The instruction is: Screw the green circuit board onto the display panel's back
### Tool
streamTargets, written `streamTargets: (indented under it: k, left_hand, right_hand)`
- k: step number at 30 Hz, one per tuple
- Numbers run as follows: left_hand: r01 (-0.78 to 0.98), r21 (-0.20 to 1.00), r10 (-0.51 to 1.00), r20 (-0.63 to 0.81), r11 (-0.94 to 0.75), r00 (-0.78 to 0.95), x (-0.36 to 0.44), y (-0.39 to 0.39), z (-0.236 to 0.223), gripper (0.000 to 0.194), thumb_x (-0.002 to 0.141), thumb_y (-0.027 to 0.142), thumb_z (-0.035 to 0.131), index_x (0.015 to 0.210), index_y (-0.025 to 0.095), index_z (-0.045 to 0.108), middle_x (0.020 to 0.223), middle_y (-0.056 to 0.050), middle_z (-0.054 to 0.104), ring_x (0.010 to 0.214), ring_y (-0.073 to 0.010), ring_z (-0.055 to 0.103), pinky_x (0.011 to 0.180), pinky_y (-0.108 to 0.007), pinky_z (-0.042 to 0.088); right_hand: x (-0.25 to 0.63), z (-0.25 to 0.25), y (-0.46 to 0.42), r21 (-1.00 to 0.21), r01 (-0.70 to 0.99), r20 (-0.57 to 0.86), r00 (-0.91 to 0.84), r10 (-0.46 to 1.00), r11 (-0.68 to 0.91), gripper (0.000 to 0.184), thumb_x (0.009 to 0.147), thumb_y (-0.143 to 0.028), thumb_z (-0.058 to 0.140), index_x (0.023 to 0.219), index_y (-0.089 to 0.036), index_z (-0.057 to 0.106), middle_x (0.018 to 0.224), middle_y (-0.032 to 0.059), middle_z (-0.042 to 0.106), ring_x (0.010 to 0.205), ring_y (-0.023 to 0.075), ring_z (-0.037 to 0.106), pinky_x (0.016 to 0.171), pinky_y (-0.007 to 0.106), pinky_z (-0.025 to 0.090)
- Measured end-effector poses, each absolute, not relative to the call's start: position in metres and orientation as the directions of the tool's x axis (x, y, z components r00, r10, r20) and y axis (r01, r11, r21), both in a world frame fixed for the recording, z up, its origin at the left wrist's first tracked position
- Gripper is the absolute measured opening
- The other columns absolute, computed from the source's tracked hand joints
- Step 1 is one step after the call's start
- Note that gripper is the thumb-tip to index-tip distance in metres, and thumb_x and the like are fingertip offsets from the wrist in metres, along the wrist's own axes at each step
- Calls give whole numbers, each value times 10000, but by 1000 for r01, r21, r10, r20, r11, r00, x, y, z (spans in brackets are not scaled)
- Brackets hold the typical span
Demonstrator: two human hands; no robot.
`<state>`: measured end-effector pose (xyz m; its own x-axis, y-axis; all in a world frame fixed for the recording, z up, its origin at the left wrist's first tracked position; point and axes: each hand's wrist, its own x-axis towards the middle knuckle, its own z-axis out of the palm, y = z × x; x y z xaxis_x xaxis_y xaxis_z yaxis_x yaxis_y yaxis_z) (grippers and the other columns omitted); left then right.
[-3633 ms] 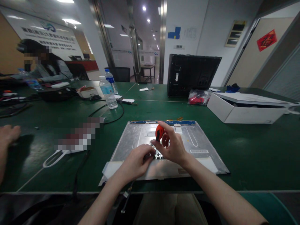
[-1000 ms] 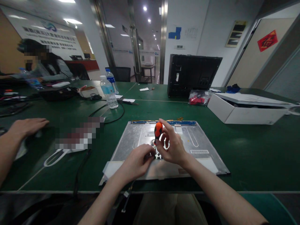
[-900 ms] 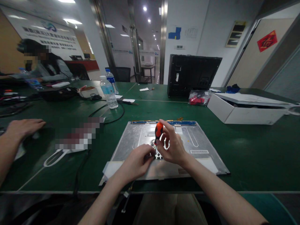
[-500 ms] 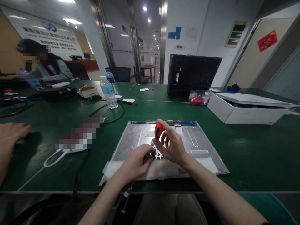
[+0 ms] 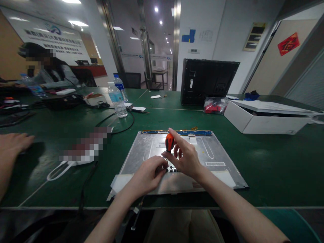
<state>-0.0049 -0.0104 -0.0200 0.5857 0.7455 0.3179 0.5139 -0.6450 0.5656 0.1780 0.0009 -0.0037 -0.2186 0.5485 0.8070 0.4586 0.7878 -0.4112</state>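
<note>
A silver metal-backed display panel [image 5: 220,165] lies flat before me, with a blue circuit strip [image 5: 152,133] along its far edge. Above the panel's middle, my right hand [image 5: 186,156] grips an orange-and-black screwdriver [image 5: 169,142], index finger on the handle's top and thumb at its side. The shaft points down toward a small metal bracket [image 5: 173,168]. My left hand [image 5: 149,172] rests on the panel with thumb and fingers pinched beside the shaft; anything between them is hidden.
Two water bottles [image 5: 117,100] stand at the back left. A black monitor housing [image 5: 209,81] and a white box [image 5: 268,120] are at the back right. Another person's hand [image 5: 16,143] rests on the table at far left; a person [image 5: 50,67] sits beyond. Cables [image 5: 130,123] lie left.
The screwdriver handle has shifted slightly left and stands more upright, with my right fingers moving along with it. My left hand stays in place.
</note>
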Motion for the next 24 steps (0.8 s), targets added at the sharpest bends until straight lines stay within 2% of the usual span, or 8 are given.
streamTargets:
  k: [3, 9, 14, 17, 24]
  left_hand:
    - [510, 566, 742, 319, -648, 590, -4, -11, -18, 145, 809, 105, 481, 855, 177, 597, 813, -35, 637, 750, -175, 569, 675, -282, 421]
    - [506, 563, 737, 321, -653, 595, -4, -11, -16, 133, 819, 117, 476, 836, 177, 594, 804, -40, 635, 753, -181, 571, 675, -291, 419]
    - [512, 561, 744, 334, -651, 579, -5, -11, -19, 106, 818, 117, 488, 790, 178, 569, 776, -30, 618, 715, -168, 557, 652, -279, 417]
    - [519, 557, 747, 332, -648, 577, -5, -11, -19, 106, 814, 108, 492, 787, 178, 567, 778, -26, 620, 714, -165, 559, 655, -275, 417]
    - [528, 548, 744, 311, -649, 592, -5, -10, -18, 140, 816, 115, 493, 872, 178, 605, 831, -37, 649, 780, -186, 590, 690, -280, 430]
  right_hand:
    - [178, -3, 0, -414, 450, 805, -225, 549, 791, 691, 927, -278, 573, 1529, -284, 235, 855, 2, 622, 507, 83, 491, 456, 214, 443]
    - [178, -1, -3, -441, 380, 814, -213, 541, 813, 678, 885, -165, 539, 1490, -272, 250, 947, 19, 644, 499, 66, 511, 429, 194, 421]
    - [179, -4, -1, -428, 378, 817, -225, 530, 821, 650, 877, -220, 610, 1453, -288, 316, 1006, 30, 640, 522, 68, 516, 437, 205, 426]
    - [179, -4, 1, -414, 385, 822, -232, 521, 825, 641, 880, -221, 616, 1453, -291, 338, 965, 22, 628, 523, 71, 503, 436, 206, 422]
    - [179, -1, -3, -438, 373, 800, -252, 544, 818, 717, 873, -163, 551, 1513, -269, 246, 919, 13, 633, 528, 74, 532, 450, 202, 424]
